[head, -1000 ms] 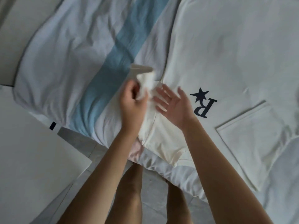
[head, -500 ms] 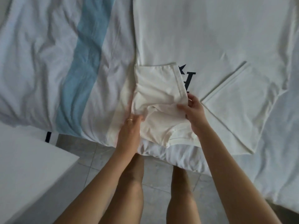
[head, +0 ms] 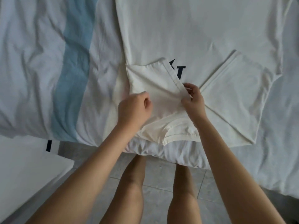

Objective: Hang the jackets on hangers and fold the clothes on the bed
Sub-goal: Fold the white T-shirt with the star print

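Two hands are on one cream cotton T-shirt, spread print-side up across the white quilt with the pale blue stripe, its collar right at the near edge of the bed. The right hand pinches the hemmed cuff of the short sleeve that's folded in over the chest, half covering the dark printed letter. The left hand sits curled on the cloth just beside that fold, and I cannot tell whether it has fabric in its fingers or only rests there. The other sleeve lies spread out to the side. By the look of it this is light, limp jersey with no stiffness, so it'll sag and crease wherever it isn't supported, and it will likely drag on the soft quilt rather than slide. Best holds, I'd say, are the stitched edges: cuff hem, shoulder seam, bottom hem, pinched at two corners to give a straight fold line. Grab mid-panel and it'll bunch. Nothing fragile here; a flat palm should set each fold.
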The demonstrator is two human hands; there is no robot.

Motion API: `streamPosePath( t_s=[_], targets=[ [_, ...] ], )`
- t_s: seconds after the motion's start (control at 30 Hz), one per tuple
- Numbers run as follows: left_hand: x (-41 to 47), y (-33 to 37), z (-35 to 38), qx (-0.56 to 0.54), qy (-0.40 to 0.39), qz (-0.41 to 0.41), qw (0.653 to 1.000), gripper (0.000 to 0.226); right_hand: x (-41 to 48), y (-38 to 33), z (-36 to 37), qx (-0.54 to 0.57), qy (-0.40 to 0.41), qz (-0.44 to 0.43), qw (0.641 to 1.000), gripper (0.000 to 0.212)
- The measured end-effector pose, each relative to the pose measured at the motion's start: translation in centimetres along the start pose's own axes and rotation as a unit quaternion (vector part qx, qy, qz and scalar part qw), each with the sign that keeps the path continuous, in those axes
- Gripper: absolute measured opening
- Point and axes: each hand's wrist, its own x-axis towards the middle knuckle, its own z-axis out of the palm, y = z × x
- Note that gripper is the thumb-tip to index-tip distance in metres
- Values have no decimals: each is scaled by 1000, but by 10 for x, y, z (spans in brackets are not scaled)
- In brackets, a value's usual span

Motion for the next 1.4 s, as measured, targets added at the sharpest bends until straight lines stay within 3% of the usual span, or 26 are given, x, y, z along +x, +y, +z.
streamPosePath(
  t_s=[0.07, 0.1, 0.2, 0.23, 0.3, 0.4, 0.5, 0.7, 0.8, 0.87, 0.93, 1.0, 1.07, 1.13, 1.3, 1.33, 1.4],
  targets=[
    [49, 15, -1, 3, 60, 82, 995, 21, -4, 5, 1, -23, 8, -8, 1000, 42],
    [74, 19, -1, 36, 26, 100, 994, 29, -6, 7, 3, -43, 7, -13, 999, 36],
    [134, 29, 10, 114, -160, 34, 980, 56, -8, 7, 5, -111, 21, -10, 994, 18],
    [145, 34, 13, 101, -208, 30, 972, 48, -8, 5, 3, -126, 39, -8, 991, 14],
    [157, 40, 11, 82, -296, 43, 951, 10, -13, 3, 1, -149, 66, -31, 986, 10],
    [167, 43, -4, 50, -392, 80, 915, 13, -21, 0, -3, -188, 80, -76, 976, 8],
    [179, 47, -17, -42, -356, 119, 926, 16, -21, -2, -8, -146, 126, -126, 973, 12],
    [192, 50, -18, -36, -305, 193, 932, 15, -10, -3, -17, -96, 147, -109, 978, 33],
    [179, 45, -5, 26, -166, 192, 967, 22, -3, 7, -13, -120, 167, -87, 975, 44],
    [156, 37, 6, 56, -16, 243, 968, 30, -3, 13, -4, -214, 231, -116, 942, 57],
    [123, 28, 20, 81, 74, 257, 960, 44, -2, 14, 9, -364, 220, -213, 879, 67],
    [84, 12, 38, 127, 70, 242, 959, 55, 4, 18, 18, -482, 96, -339, 802, 64],
    [45, -17, 56, 200, 16, 233, 952, 65, 22, 27, 11, -549, 14, -409, 729, 54],
    [8, -50, 66, 252, -34, 191, 948, 73, 37, 34, -1, -581, 8, -394, 713, 56],
    [-36, -63, 66, 258, -33, 92, 961, 69, 37, 34, 2, -604, 101, -320, 723, 73],
    [-32, -60, 65, 260, -29, 103, 960, 70, 38, 26, 10, -605, 97, -341, 713, 74],
    [-10, -48, 59, 269, -30, 143, 952, 73, 49, 6, 18, -642, 23, -409, 647, 68]
  ],
)
